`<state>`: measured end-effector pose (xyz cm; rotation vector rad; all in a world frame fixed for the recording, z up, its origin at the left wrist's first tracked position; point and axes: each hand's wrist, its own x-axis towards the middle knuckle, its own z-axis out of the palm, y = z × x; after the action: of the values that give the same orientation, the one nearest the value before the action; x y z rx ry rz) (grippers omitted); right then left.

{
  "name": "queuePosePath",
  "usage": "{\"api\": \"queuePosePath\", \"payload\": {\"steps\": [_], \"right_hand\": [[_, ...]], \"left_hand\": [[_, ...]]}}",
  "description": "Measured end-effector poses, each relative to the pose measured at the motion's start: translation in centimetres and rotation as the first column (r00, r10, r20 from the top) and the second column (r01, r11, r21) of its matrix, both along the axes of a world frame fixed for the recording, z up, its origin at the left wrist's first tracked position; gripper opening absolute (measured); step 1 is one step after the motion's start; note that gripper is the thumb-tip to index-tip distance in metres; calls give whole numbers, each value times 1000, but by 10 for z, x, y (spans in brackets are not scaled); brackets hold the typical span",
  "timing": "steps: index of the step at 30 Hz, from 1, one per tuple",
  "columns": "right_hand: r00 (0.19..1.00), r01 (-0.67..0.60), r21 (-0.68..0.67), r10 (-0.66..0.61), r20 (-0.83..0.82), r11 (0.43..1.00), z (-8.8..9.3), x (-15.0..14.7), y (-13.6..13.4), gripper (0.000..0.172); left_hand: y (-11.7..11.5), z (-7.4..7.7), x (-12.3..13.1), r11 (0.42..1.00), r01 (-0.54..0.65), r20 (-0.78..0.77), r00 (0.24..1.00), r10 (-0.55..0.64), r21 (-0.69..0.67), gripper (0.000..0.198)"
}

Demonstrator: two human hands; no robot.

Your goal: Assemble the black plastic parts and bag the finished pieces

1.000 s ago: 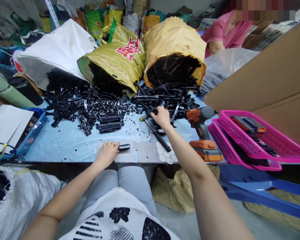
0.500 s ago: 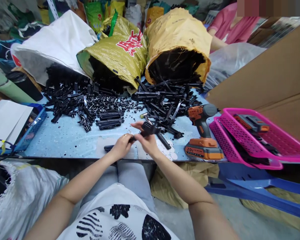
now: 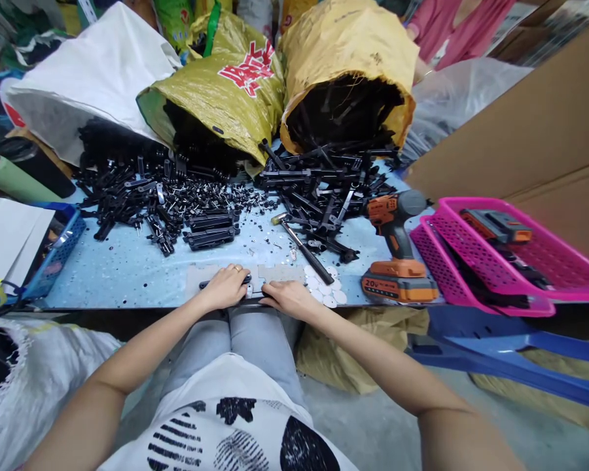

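At the table's front edge, my left hand (image 3: 226, 286) is closed over a black part (image 3: 247, 280), which shows at its fingertips. My right hand (image 3: 287, 296) rests just to the right, its fingers bent around the end of a dark piece mostly hidden beneath them. Both hands lie low over grey pads (image 3: 279, 272) on the blue table. Beyond my right hand lies a small hammer (image 3: 307, 252) with a black handle, beside white round discs (image 3: 330, 289). Stacked black bars (image 3: 211, 230) lie beyond my left hand.
Heaps of black parts (image 3: 127, 190) spill from a white sack (image 3: 103, 65), an olive sack (image 3: 211, 85) and a yellow sack (image 3: 343, 46). An orange drill (image 3: 397, 252) stands right, beside pink baskets (image 3: 471, 294). Left is a blue basket (image 3: 69, 255). A person in pink (image 3: 451, 29) is behind.
My hands have come down to the table edge. The black assembly raised in my right hand no longer shows there, and the hammer is now in full view. The camera view has shifted slightly.
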<state>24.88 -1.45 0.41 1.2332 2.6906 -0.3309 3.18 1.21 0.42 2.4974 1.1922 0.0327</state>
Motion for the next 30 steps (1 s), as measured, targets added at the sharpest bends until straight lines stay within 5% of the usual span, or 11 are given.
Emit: {"api": "queuePosePath", "payload": {"steps": [6, 16, 21, 25, 30], "right_hand": [[997, 66, 114, -69, 27, 991, 11, -8, -5, 46], [997, -45, 193, 33, 64, 980, 41, -17, -9, 41], [992, -111, 104, 104, 71, 988, 52, -16, 4, 43], [1000, -26, 23, 26, 11, 999, 56, -17, 15, 43], [1000, 24, -11, -24, 8, 1000, 51, -20, 14, 42]], "left_hand": [[-7, 1, -6, 999, -35, 72, 997, 33, 34, 65], [-11, 0, -19, 996, -77, 235, 970, 62, 54, 64], [-3, 1, -20, 998, -56, 215, 975, 63, -35, 68], [14, 5, -22, 978, -36, 164, 984, 71, -206, 73], [21, 6, -23, 972, -16, 174, 983, 58, -234, 78]]}}
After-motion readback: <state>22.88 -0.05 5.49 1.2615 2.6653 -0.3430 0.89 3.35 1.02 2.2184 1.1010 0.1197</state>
